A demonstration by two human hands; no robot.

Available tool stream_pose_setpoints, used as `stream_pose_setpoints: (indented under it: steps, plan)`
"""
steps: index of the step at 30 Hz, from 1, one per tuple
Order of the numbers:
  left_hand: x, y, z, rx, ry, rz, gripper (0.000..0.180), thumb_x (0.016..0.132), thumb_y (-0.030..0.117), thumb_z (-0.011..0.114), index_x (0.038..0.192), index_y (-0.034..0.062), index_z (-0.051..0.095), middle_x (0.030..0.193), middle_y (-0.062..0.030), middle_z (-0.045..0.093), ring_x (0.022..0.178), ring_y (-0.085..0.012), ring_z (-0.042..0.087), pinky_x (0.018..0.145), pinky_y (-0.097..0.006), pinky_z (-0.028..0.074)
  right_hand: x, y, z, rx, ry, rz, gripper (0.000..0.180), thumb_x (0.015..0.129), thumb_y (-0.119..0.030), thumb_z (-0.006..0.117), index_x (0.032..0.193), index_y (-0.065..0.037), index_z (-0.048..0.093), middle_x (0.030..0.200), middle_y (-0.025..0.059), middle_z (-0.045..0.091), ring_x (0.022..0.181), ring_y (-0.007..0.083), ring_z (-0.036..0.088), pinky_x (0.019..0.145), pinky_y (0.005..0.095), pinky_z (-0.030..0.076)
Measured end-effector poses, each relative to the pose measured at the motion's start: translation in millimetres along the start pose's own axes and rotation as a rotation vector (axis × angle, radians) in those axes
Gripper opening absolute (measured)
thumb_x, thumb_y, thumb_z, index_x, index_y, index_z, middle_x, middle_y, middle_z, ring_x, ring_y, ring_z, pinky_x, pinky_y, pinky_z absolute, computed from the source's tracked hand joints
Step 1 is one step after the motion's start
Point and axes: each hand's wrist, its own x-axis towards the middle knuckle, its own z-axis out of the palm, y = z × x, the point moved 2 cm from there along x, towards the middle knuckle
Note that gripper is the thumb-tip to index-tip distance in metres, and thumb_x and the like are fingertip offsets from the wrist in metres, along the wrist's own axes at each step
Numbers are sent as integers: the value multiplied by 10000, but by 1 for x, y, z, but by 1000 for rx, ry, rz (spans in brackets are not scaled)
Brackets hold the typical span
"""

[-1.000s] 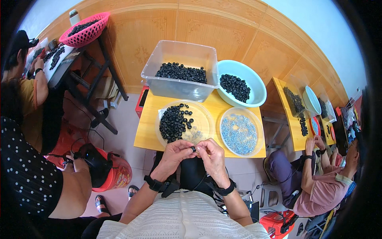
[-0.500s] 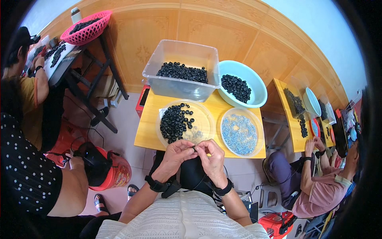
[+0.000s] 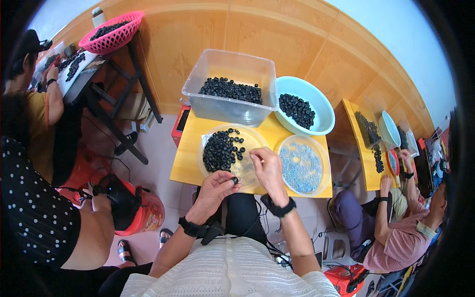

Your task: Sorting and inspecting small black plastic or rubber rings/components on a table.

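My left hand pinches a small black ring-shaped part between thumb and fingertips, just off the near rim of a round clear tray. Many like it, loose black ring-shaped parts, are heaped on the tray's left side, with a few tiny clear pieces near its middle. Over the tray's right edge, my right hand has thumb and forefinger closed together; whatever they hold is too small to make out. To its right sits a round clear tub of small blue-and-clear pieces.
Behind the tray, a clear plastic bin and a light-blue basin hold more black parts on the yellow table. People work at tables left and right. A red bucket stands on the floor at left.
My hands were together at the tray's near edge and have parted. The right moved up and right over the tray; the left drew slightly down and left with the black part.
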Motion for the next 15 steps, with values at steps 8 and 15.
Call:
stream_pose_setpoints:
  steps: [8,15]
  plan:
    - [-4,3,-13,-51,30,24,152,818,-7,578,965,24,557,924,-92,620,828,-184,629,751,-273,522,62,49,83,-244,-230,-109,105,663,-7,557,736,0,632,726,203,615,687,359,601,654,408,483]
    - [-5,7,-25,-92,38,65,144,819,-5,577,960,22,561,916,-104,628,814,-181,632,740,-271,527,69,55,103,-438,-345,-103,133,629,11,565,737,-17,636,729,198,616,737,350,605,682,404,489]
